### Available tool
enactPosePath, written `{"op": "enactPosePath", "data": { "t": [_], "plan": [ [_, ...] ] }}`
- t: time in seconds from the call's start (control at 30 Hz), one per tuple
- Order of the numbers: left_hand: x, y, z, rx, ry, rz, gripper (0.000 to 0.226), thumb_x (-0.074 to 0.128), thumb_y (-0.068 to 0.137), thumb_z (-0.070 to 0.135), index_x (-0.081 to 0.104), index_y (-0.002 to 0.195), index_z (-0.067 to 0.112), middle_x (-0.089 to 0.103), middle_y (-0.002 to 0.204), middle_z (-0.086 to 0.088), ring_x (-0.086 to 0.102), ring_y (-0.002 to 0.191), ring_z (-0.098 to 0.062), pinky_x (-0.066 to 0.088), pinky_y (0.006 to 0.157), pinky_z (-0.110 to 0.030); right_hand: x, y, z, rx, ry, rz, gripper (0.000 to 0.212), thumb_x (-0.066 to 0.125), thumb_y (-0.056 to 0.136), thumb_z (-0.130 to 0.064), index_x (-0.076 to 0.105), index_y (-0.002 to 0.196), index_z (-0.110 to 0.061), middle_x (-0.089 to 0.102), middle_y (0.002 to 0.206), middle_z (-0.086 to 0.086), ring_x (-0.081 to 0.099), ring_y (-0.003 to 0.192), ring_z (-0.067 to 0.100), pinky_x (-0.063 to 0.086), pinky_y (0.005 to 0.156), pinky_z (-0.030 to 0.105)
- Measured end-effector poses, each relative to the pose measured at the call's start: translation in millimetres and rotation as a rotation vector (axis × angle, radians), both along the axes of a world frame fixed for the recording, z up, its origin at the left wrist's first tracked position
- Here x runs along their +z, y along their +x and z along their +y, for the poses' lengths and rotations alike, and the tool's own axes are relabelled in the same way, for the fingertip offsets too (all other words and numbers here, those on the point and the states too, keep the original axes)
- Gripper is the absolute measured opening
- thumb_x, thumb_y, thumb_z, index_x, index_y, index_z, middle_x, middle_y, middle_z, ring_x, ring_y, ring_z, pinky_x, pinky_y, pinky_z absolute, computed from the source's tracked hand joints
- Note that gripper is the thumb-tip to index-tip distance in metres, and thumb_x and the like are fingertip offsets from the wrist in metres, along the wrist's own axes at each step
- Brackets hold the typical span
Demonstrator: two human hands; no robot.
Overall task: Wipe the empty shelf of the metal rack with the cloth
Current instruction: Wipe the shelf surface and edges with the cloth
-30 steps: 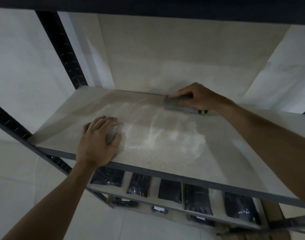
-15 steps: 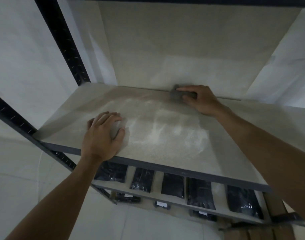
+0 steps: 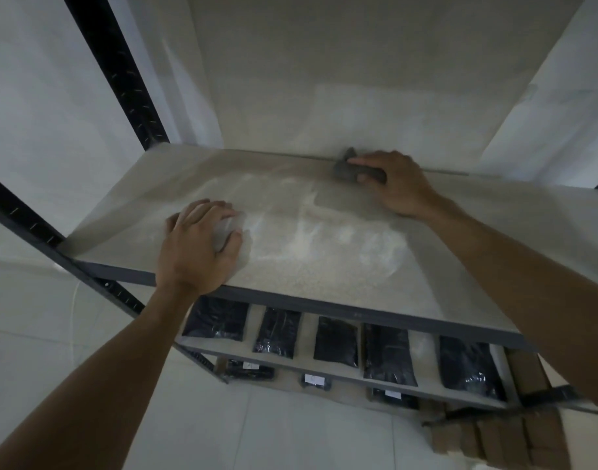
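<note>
The empty shelf [image 3: 324, 266] is a pale speckled board with whitish dust streaks across its middle. A dark grey cloth [image 3: 345, 171] lies bunched at the shelf's rear edge, against the back wall. My right hand [image 3: 396, 188] grips it, fingers curled over its top. Near the front left corner my left hand [image 3: 195, 245] rests palm-down on the board with its fingers loosely bent. A pale patch shows between its thumb and fingers; whether it is dust or an object is unclear.
Black perforated rack posts [image 3: 121, 79] stand at the left. The shelf's dark front rail [image 3: 358, 310] runs below my left wrist. The shelf below holds several black packets [image 3: 334, 340]. Cardboard boxes [image 3: 494, 435] sit on the floor at lower right.
My right hand has pushed the cloth back to the rear edge, and the cloth is more bunched. My left hand has stayed in place.
</note>
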State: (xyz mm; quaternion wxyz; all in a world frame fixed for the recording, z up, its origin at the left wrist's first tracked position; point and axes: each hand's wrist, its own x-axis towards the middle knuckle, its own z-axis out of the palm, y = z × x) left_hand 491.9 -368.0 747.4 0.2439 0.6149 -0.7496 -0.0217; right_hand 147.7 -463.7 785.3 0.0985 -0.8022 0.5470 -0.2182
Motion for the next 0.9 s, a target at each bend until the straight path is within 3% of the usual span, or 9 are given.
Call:
{"op": "enactPosePath", "data": {
  "t": [0.2,0.3,0.43,0.6,0.73,0.8,0.9],
  "plan": [
    [0.6,2.2,-1.5,0.001,-0.01,0.001,0.043,0.047,0.091,0.045,0.063,0.125,0.023,0.061,0.137,0.004,0.047,0.135,-0.02,0.03,0.113,-0.044,-7.3,17.0,63.6,0.359,0.027,-0.14,0.035,0.064,0.1,-0.024,0.066,0.135,-0.023,0.068,0.131,-0.005,0.064,0.116,0.009,0.048,0.1,0.021],
    [-1.8,1.4,-1.5,-0.003,-0.006,-0.015,0.044,0.046,0.092,0.047,0.062,0.125,0.024,0.06,0.137,0.004,0.047,0.135,-0.02,0.03,0.113,-0.044,3.2,6.5,37.8,0.238,-0.001,-0.217,0.035,0.067,0.097,-0.014,0.067,0.132,-0.016,0.069,0.125,0.005,0.066,0.114,0.019,0.05,0.098,0.028],
    [-3.1,1.9,-2.7,-0.01,-0.017,0.001,0.042,0.046,0.093,0.047,0.062,0.124,0.023,0.061,0.137,0.003,0.047,0.135,-0.02,0.031,0.112,-0.045,0.3,-8.3,10.0,-0.037,-0.031,0.009,0.042,0.055,0.104,-0.023,0.054,0.145,-0.017,0.062,0.135,0.012,0.058,0.123,0.032,0.044,0.101,0.035],
    [-3.0,3.4,-3.8,-0.006,-0.02,-0.001,0.042,0.047,0.094,0.047,0.061,0.124,0.023,0.061,0.136,0.003,0.048,0.135,-0.019,0.033,0.112,-0.046,-14.9,10.4,62.9,0.146,-0.023,-0.04,0.044,0.051,0.106,-0.027,0.05,0.149,-0.021,0.064,0.13,0.009,0.058,0.117,0.029,0.046,0.101,0.041],
    [-4.0,4.4,-2.8,-0.013,-0.025,0.002,0.041,0.048,0.094,0.047,0.061,0.125,0.023,0.061,0.135,0.003,0.048,0.134,-0.019,0.033,0.11,-0.045,-13.9,17.1,94.9,0.344,0.046,-0.137,0.04,0.058,0.103,-0.018,0.057,0.143,-0.014,0.066,0.12,0.006,0.062,0.101,0.017,0.047,0.089,0.025],
    [-4.5,4.8,-2.3,-0.017,-0.029,-0.006,0.041,0.047,0.094,0.047,0.061,0.124,0.023,0.062,0.134,0.003,0.048,0.133,-0.02,0.033,0.109,-0.044,-2.4,8.7,80.4,0.256,0.028,-0.198,0.04,0.06,0.102,-0.016,0.057,0.142,-0.014,0.066,0.122,0.003,0.063,0.103,0.014,0.046,0.089,0.021],
    [-3.8,3.9,-2.7,-0.024,-0.038,0.008,0.041,0.048,0.094,0.044,0.062,0.124,0.021,0.062,0.135,0.002,0.048,0.133,-0.02,0.032,0.11,-0.044,7.2,-22.0,38.7,0.035,-0.016,-0.159,0.042,0.058,0.103,-0.017,0.055,0.144,-0.011,0.064,0.13,0.013,0.06,0.12,0.027,0.039,0.098,0.021]
  ]
}}
